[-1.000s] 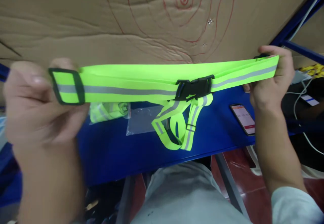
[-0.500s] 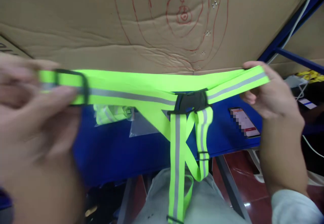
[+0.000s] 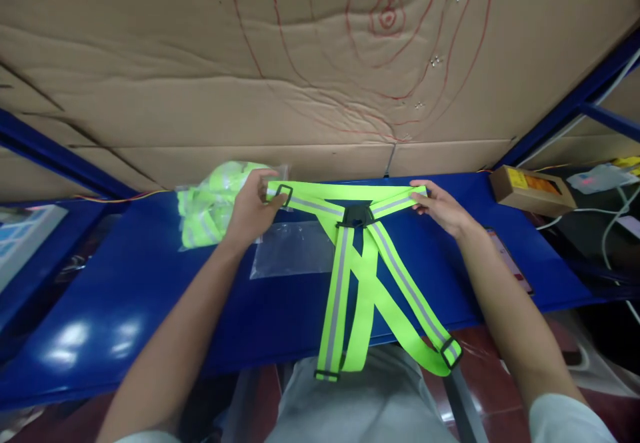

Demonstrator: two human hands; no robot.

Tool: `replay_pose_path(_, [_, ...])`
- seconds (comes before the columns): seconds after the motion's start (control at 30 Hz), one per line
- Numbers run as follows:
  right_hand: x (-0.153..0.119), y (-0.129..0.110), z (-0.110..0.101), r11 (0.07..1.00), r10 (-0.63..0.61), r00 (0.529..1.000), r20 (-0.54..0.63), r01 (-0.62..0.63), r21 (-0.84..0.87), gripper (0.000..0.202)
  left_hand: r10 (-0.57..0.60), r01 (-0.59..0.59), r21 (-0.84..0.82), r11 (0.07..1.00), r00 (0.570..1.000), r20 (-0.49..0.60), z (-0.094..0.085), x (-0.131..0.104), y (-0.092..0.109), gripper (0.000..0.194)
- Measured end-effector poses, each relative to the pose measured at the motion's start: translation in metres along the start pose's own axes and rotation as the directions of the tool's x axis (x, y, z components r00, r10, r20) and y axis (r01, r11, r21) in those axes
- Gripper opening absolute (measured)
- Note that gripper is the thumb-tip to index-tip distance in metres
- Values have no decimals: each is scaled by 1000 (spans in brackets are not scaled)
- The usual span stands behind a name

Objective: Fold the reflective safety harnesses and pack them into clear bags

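A neon-yellow reflective harness [image 3: 333, 296] with grey stripes stretches between my two hands at the far part of the blue table. My left hand [image 3: 253, 213] pinches the left end of its waist band beside a black slider buckle [image 3: 285, 194]. At the other end, my right hand [image 3: 443, 206] grips the folded band between thumb and fingers. A black joining plate [image 3: 357, 216] sits at the middle. From it the shoulder straps run toward me, crossing each other, and their lower ends hang past the table's front edge. Two more black sliders show near those ends.
The blue table [image 3: 125, 283] carries bagged reflective straps [image 3: 205, 213] at left and a flat clear plastic bag [image 3: 293, 249] under the harness. A phone [image 3: 510, 259] lies partly behind my right forearm. A small cardboard box [image 3: 533, 191] stands at right, before a cardboard wall [image 3: 200, 116].
Both hands have moved away from me and down toward the table, carrying the harness. Its straps now spread out over the table instead of hanging. The view has widened.
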State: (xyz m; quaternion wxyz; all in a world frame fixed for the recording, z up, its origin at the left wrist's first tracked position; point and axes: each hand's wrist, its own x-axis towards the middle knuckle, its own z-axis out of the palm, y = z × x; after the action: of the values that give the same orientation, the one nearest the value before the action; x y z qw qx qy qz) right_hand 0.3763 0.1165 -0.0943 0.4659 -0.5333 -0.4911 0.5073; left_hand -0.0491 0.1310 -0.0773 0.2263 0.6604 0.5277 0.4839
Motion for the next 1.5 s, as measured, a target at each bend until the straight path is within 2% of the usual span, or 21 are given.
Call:
replay_pose_path(0.07, [5,10,3,995,-57,993,-106,47,-92,65,25,-26,75,997,1000,2,0,0,5,42])
replay_pose_path(0.17, [6,16,5,989,-99,979,-177,78,-125,72,38,-36,177,984,999,-7,-2,-5,13,43])
replay_pose_path(0.33, [7,20,7,991,-106,954,-281,79,-108,60,-6,37,238,971,992,-127,3,-8,22,51])
replay_pose_path(0.4, [14,20,10,990,-103,944,-313,68,-123,51,-7,47,264,963,989,-150,14,-4,26,55])
replay_pose_path(0.47, [22,19,15,985,-122,931,-343,72,-156,45,48,-4,331,943,991,-124,33,1,33,57])
replay_pose_path(0.57, [25,14,29,964,-216,890,-402,128,-234,41,144,-147,444,884,989,40,67,0,49,53])
replay_pose_path(0.63, [19,11,45,902,-356,861,-362,217,-372,40,133,-214,503,838,972,193,89,-5,60,50])
replay_pose_path(0.7, [9,12,65,756,-508,839,-194,326,-568,41,87,-244,539,806,950,299,109,-14,68,46])
replay_pose_path(0.73, [4,14,75,685,-538,837,-98,367,-630,44,66,-249,549,798,942,330,118,-18,72,42])
replay_pose_path(0.8, [-3,16,93,616,-530,848,27,407,-675,47,37,-247,560,791,933,359,133,-25,76,30])
replay_pose_path(0.83, [-5,17,100,613,-519,854,45,408,-677,47,27,-244,565,789,931,365,140,-27,78,24])
replay_pose_path(0.9, [-4,15,106,630,-516,856,5,384,-675,42,7,-238,578,781,928,373,152,-30,81,17])
replay_pose_path(0.97, [1,9,103,649,-532,842,-87,339,-681,38,-3,-227,586,778,931,364,159,-28,85,16])
replay_pose_path(1.07, [13,3,85,699,-536,814,-227,277,-660,37,-8,-185,588,787,951,310,157,-20,90,25])
replay_pose_path(1.17, [25,6,64,821,-438,812,-386,186,-540,38,16,-112,574,811,985,171,152,-11,94,35])
replay_pose_path(1.23, [34,13,53,871,-360,813,-457,117,-477,35,82,-135,576,806,990,118,156,-10,98,35])
replay_pose_path(1.27, [37,18,49,880,-336,813,-476,91,-466,34,121,-181,587,790,983,139,162,-12,99,35])
replay_pose_path(1.37, [45,29,40,891,-302,806,-509,49,-451,30,175,-339,603,722,933,315,188,-25,103,33])
replay_pose_path(1.43, [46,32,36,892,-299,804,-514,44,-450,30,166,-388,590,708,904,395,204,-34,103,31])
replay_pose_path(1.5, [43,31,33,887,-309,801,-512,49,-459,31,175,-417,559,716,883,435,212,-42,103,33])
